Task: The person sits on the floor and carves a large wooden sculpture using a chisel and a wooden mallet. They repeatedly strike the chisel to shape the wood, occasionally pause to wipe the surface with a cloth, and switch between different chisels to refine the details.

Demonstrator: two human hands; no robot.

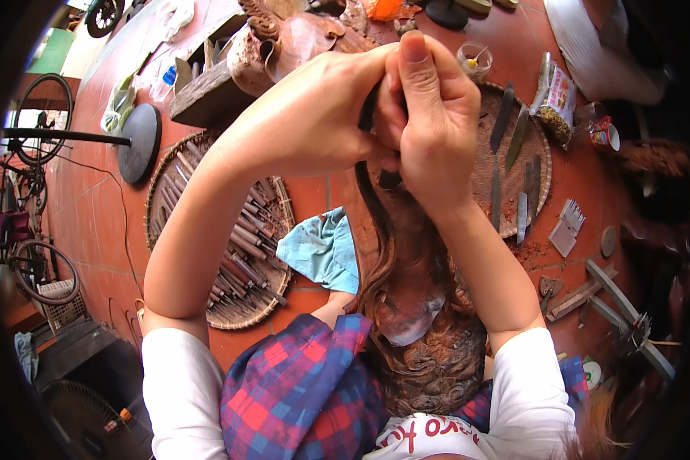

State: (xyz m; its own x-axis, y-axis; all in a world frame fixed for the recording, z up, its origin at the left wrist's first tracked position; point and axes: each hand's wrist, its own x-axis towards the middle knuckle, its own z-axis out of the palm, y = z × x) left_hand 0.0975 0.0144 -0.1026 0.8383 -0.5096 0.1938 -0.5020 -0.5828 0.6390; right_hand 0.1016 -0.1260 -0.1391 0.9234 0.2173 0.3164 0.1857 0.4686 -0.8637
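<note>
Both my hands are raised close together in front of me, above a dark brown wood carving [418, 230] standing between my legs. My left hand [322, 107] bends in from the left, its fingers curled against the right one. My right hand [437, 115] is a fist with the thumb pointing up. A dark sliver shows between the two hands, but what they grip is hidden. The carving has a smooth curved upper part and a densely carved lower end close to my body.
A round woven tray [156, 222] of wooden-handled chisels [245, 245] lies at left. Another woven tray [544, 153] at right holds flat dark files [502, 119]. A light blue cloth [322, 244] is near my leg. Farther off stand a black round base [139, 143] and another carving [303, 42].
</note>
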